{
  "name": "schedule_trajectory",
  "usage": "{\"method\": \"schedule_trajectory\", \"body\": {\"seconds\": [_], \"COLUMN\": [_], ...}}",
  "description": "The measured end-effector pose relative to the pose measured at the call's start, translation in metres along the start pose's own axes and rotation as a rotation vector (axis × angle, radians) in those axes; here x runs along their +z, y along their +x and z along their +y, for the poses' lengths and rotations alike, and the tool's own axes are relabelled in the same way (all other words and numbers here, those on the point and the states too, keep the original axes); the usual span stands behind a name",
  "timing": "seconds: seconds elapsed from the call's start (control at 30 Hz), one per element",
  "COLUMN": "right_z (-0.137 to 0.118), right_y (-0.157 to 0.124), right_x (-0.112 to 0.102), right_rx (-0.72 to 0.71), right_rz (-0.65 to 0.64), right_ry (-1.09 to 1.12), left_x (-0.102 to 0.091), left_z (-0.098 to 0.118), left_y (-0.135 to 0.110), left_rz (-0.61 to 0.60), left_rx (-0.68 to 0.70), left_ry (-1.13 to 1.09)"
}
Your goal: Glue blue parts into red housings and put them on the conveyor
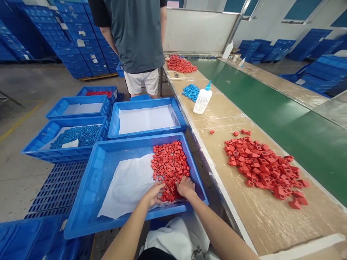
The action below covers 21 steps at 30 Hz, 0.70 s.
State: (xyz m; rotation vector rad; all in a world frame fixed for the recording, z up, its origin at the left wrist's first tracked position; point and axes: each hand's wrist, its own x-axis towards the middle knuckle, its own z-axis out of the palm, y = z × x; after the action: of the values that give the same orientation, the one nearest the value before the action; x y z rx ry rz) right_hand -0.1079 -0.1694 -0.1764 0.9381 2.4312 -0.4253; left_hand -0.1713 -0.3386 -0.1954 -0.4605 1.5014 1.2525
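Small red plastic pieces [170, 159], block-like with square holes, lie heaped along the right side of a large blue tray [108, 151]. A crumpled white liner sheet [127, 184] covers part of the tray's bottom. At the heap's near left edge is my left hand [154, 194], its fingers loosely stretched out and touching the pieces. My right hand [186, 187] rests on the heap's near right side, thumb apart from the fingers; some fingertips are hidden among the pieces. Both hands look cupped around the near end of the heap, and I see no piece gripped in either.
A larger pile of red pieces [262, 164] lies on the bench [230, 213] to my right. A white bottle with blue nozzle [202, 99] stands near blue pieces [191, 92]. Other blue trays [146, 133] sit ahead and left. A person [135, 39] stands beyond them.
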Motion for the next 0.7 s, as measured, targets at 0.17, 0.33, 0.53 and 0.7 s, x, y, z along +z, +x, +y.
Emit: {"method": "schedule_trajectory", "body": {"seconds": [0.17, 0.33, 0.53, 0.7], "right_z": [0.006, 0.009, 0.024, 0.038], "right_y": [0.010, 0.023, 0.021, 0.022], "right_x": [-0.008, -0.012, -0.004, -0.002], "right_rx": [-0.049, -0.120, -0.207, -0.263], "right_rz": [-0.055, -0.136, -0.190, -0.186], "right_ry": [0.014, 0.064, 0.180, 0.296], "left_x": [-0.004, 0.003, 0.010, 0.014], "left_z": [-0.001, -0.001, 0.002, 0.010], "left_y": [-0.004, -0.009, -0.011, 0.003], "left_rz": [-0.026, -0.017, -0.030, -0.052], "left_rx": [0.017, 0.031, 0.034, 0.033], "left_ry": [0.012, 0.080, 0.121, 0.154]}}
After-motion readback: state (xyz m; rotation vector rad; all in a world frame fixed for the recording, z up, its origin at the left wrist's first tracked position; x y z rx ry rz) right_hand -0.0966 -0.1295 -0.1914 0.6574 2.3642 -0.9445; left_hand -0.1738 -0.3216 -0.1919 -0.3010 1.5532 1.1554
